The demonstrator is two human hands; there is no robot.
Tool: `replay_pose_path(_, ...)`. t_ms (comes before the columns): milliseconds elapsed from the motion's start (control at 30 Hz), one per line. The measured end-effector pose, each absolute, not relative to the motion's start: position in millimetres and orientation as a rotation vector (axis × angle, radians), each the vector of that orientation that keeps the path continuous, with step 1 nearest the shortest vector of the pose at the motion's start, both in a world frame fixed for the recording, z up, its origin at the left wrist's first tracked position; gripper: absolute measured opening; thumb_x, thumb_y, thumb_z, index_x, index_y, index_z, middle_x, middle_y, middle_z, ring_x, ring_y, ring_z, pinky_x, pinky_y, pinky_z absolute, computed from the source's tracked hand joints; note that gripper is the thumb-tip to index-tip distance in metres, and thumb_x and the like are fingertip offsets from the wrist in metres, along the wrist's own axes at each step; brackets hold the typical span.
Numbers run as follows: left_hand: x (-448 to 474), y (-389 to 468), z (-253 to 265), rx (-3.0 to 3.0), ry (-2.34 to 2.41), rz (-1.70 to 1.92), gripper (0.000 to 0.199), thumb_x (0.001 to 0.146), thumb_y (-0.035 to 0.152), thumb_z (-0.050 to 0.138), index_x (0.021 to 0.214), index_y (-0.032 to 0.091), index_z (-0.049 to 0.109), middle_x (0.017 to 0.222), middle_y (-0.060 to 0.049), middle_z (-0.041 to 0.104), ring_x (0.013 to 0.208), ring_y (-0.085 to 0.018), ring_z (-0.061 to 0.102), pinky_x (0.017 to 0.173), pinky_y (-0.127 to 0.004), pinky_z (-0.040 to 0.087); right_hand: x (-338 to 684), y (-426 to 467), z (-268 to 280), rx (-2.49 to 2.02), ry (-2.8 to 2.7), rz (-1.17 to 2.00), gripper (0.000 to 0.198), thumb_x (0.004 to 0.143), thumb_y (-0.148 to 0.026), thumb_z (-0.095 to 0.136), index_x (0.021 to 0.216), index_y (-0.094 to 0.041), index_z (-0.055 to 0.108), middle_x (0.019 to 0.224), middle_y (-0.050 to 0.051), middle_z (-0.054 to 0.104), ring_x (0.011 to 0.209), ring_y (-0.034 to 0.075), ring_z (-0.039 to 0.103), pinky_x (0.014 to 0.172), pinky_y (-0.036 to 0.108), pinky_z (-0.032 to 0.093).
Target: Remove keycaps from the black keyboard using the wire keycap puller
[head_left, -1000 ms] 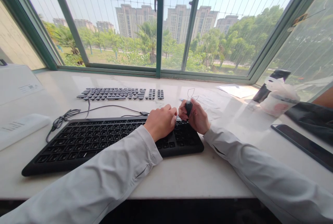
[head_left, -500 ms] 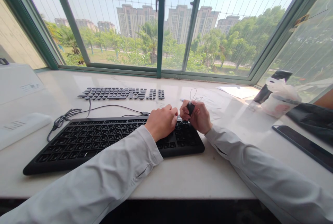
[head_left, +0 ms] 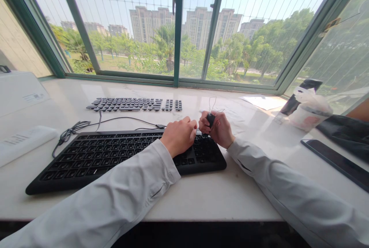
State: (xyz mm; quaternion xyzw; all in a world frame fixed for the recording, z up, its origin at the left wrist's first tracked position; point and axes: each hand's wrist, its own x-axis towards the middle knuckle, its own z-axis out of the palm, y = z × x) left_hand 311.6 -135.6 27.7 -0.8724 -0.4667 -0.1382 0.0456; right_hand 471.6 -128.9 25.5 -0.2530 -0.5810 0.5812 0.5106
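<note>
A black keyboard (head_left: pixel 95 154) with its keycaps off lies in front of me, bare switch sockets showing. My left hand (head_left: pixel 180 136) rests over its right part, fingers curled in; whatever they grip, if anything, is hidden from view. Just to the right, my right hand (head_left: pixel 219 128) is closed around the black handle of a wire keycap puller (head_left: pixel 211 118). The thin wire loops of the puller point up, and its lower end sits near the keyboard's upper right corner. Behind the keyboard, the removed keycaps (head_left: pixel 127 104) are laid out in keyboard order.
A coiled cable (head_left: pixel 67 134) lies behind the keyboard on the left. White boxes (head_left: pixel 21 90) stand at the far left. On the right are a phone (head_left: pixel 336 159), a cup with a plastic bag (head_left: pixel 309 115), a black bag (head_left: pixel 346 133) and paper (head_left: pixel 263 102). Windows line the back.
Both hands stay in nearly the same place. The wire loops of the puller have turned slightly, and the camera view has shifted a little.
</note>
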Motion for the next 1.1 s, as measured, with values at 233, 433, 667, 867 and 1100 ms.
replay_pose_path(233,312.1,-134.8,26.7,-2.653,-1.415,-0.439,0.028,0.094,0.036,0.037,0.106,0.025,0.06,0.101,-0.006,0.06,0.083,-0.022,0.063,0.071,-0.034,0.046,468.9,-132.2,23.5,-0.572,-1.374,1.35,0.036,0.079,-0.049,0.046,0.057,-0.02,0.043,0.052,-0.004,0.031,0.047,0.011,0.028,0.05,0.028,0.023)
replay_pose_path(433,312.3,-134.2,25.6,-2.656,-1.413,-0.448,0.028,0.094,0.035,0.036,0.104,0.024,0.06,0.102,-0.006,0.061,0.082,-0.022,0.063,0.071,-0.034,0.046,465.9,-134.0,16.9,-0.518,-1.314,1.264,0.036,0.078,-0.048,0.046,0.054,-0.021,0.044,0.05,-0.003,0.03,0.047,0.012,0.028,0.048,0.028,0.02)
replay_pose_path(667,312.4,-133.9,26.0,-2.645,-1.395,-0.473,0.025,0.093,0.033,0.039,0.102,0.025,0.06,0.1,-0.004,0.062,0.08,-0.021,0.063,0.067,-0.033,0.045,467.6,-131.5,20.2,-0.482,-1.291,1.263,0.041,0.08,-0.051,0.046,0.053,-0.021,0.043,0.047,-0.003,0.028,0.045,0.011,0.03,0.045,0.026,0.023)
replay_pose_path(867,312.4,-133.7,25.2,-2.627,-1.389,-0.491,0.023,0.092,0.033,0.041,0.101,0.025,0.06,0.099,-0.003,0.063,0.078,-0.021,0.063,0.065,-0.033,0.045,467.2,-134.8,24.0,-0.519,-1.236,1.319,0.045,0.081,-0.056,0.046,0.054,-0.02,0.041,0.046,-0.005,0.026,0.043,0.01,0.028,0.045,0.025,0.026)
replay_pose_path(1100,312.6,-134.7,25.8,-2.644,-1.402,-0.49,0.024,0.093,0.033,0.041,0.102,0.025,0.061,0.1,-0.005,0.062,0.079,-0.021,0.063,0.067,-0.033,0.045,472.3,-135.3,29.8,-0.508,-1.138,1.384,0.037,0.085,-0.053,0.041,0.068,-0.021,0.047,0.049,-0.004,0.033,0.044,0.011,0.028,0.045,0.024,0.028)
